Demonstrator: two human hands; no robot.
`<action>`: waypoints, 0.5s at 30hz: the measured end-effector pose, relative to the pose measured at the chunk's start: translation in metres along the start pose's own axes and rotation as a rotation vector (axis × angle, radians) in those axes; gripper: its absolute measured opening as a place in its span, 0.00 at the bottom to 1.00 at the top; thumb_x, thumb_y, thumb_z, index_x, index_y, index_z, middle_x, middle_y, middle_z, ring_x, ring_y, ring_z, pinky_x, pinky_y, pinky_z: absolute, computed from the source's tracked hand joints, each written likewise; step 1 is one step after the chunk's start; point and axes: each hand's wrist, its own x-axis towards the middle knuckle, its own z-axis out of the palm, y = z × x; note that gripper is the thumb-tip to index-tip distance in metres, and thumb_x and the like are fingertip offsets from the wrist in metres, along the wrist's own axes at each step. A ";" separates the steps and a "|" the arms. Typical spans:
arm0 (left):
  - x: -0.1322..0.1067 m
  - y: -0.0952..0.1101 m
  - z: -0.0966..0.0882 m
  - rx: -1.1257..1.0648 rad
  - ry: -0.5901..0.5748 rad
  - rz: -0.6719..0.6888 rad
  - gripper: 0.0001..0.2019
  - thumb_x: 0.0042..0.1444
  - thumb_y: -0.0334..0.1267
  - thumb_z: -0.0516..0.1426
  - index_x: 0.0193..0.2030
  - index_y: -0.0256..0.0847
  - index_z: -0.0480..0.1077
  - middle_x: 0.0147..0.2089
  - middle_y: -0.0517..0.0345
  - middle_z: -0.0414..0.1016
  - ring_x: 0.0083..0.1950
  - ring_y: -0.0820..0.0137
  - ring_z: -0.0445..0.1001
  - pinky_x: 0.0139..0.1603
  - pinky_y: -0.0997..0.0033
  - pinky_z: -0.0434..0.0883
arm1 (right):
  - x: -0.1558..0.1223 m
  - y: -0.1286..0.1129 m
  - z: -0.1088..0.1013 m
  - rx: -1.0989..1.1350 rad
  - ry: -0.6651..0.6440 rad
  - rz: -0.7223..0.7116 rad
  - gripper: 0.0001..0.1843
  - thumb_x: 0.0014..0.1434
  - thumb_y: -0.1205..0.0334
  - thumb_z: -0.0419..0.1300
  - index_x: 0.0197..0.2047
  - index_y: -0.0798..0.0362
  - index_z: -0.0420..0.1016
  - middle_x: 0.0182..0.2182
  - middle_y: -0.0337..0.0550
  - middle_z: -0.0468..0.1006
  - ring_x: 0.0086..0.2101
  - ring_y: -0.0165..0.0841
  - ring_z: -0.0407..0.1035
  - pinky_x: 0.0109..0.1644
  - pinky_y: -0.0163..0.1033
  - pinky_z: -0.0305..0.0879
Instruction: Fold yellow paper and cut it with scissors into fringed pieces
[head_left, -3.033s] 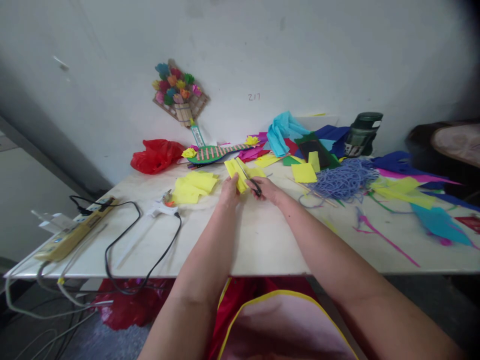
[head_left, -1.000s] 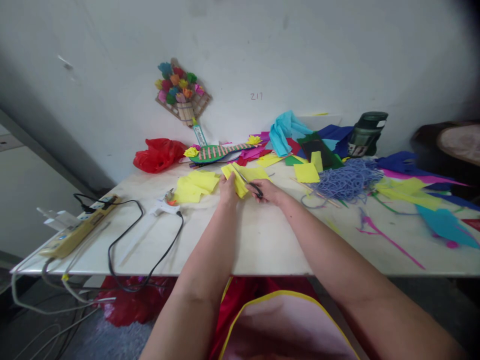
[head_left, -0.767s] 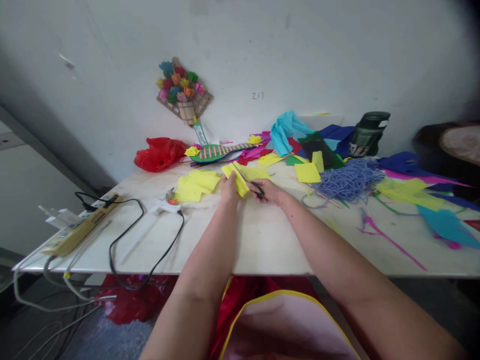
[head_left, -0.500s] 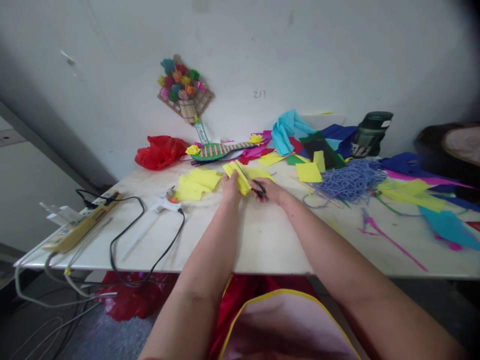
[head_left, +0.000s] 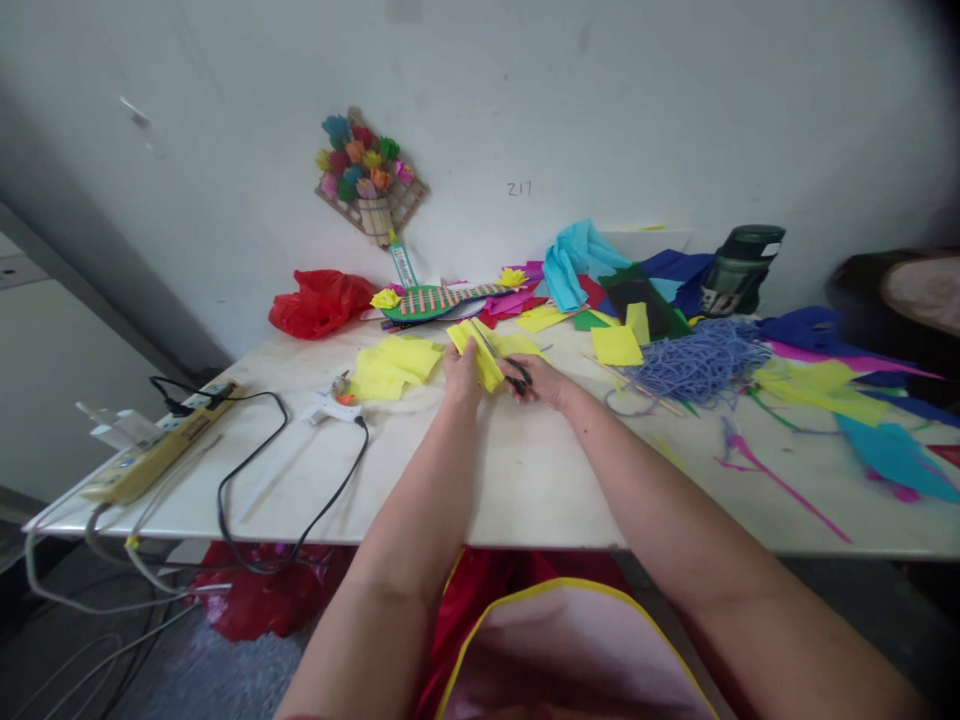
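Note:
My left hand (head_left: 462, 368) is closed on a folded piece of yellow crepe paper (head_left: 480, 352), thumb on its near face. In my right hand (head_left: 541, 380) is a pair of scissors (head_left: 519, 377) with black handles, its blades lying along the paper. Whether the blades are apart I cannot make out. Another yellow paper strip (head_left: 517, 345) lies just behind the scissors. To the left of my hands, crumpled yellow paper (head_left: 394, 367) rests on the white table (head_left: 540, 480).
A glue gun (head_left: 322, 408) with a black cord and a power strip (head_left: 165, 445) lie at left. Behind are a red plastic bag (head_left: 319, 303) and a woven green craft piece (head_left: 442, 300). Toward the right are blue yarn (head_left: 697, 358), coloured paper sheets and a dark bottle (head_left: 742, 270).
Both hands, the yellow paper and the scissors stay almost in the same place. The view has shifted very slightly.

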 end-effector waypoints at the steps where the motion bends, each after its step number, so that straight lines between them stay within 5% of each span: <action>1: 0.000 0.000 0.000 -0.003 -0.015 0.003 0.12 0.42 0.42 0.59 0.32 0.39 0.64 0.26 0.61 0.69 0.25 0.75 0.69 0.30 0.74 0.66 | 0.000 0.000 0.000 0.001 0.000 -0.001 0.17 0.48 0.49 0.57 0.25 0.54 0.59 0.15 0.32 0.65 0.13 0.21 0.59 0.10 0.26 0.44; 15: -0.001 0.002 0.002 -0.037 0.016 -0.051 0.10 0.44 0.40 0.58 0.31 0.38 0.64 0.25 0.61 0.70 0.24 0.75 0.69 0.30 0.73 0.66 | 0.000 -0.003 0.002 0.036 0.015 0.013 0.17 0.47 0.51 0.59 0.22 0.54 0.58 0.13 0.31 0.63 0.12 0.21 0.57 0.11 0.26 0.44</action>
